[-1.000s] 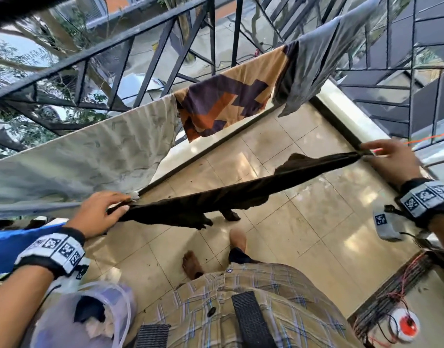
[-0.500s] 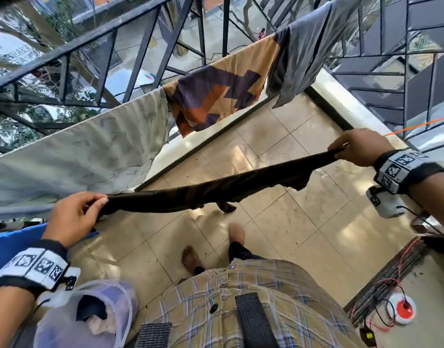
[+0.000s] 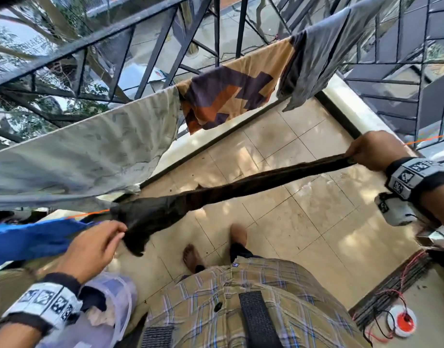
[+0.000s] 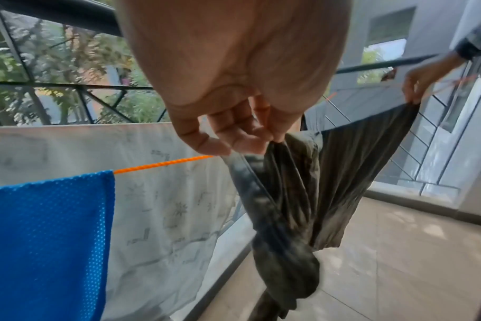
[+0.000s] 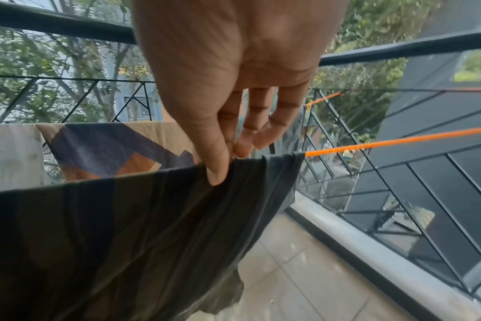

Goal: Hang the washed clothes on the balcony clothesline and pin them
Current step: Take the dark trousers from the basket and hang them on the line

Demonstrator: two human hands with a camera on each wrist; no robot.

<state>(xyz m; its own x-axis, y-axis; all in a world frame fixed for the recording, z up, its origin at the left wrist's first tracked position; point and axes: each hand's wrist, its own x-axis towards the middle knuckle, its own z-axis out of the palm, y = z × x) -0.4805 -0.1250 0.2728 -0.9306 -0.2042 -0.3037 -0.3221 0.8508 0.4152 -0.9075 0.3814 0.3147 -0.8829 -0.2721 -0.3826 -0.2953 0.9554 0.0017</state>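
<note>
A dark brown-green garment (image 3: 241, 184) hangs stretched over the orange clothesline (image 4: 162, 164), bunched at its left end (image 4: 286, 217). My left hand (image 3: 110, 234) pinches that bunched left end with fingertips (image 4: 250, 143) just below the line. My right hand (image 3: 374, 149) pinches the garment's right top edge (image 5: 247, 171) between thumb and fingers, where the orange clothesline (image 5: 398, 141) emerges. No clothespin shows in either hand.
A blue mesh cloth (image 4: 47, 239) hangs on the same line to the left. A pale printed sheet (image 3: 85, 151), a patterned orange-purple cloth (image 3: 228, 94) and a grey garment (image 3: 316, 61) hang along the railing (image 3: 115, 36). A translucent laundry basket (image 3: 115, 310) stands at my left side.
The left hand has dropped lower and let the garment's left end bunch and droop. The right hand stays pinching the right edge on the line, closed more tightly than a second ago.
</note>
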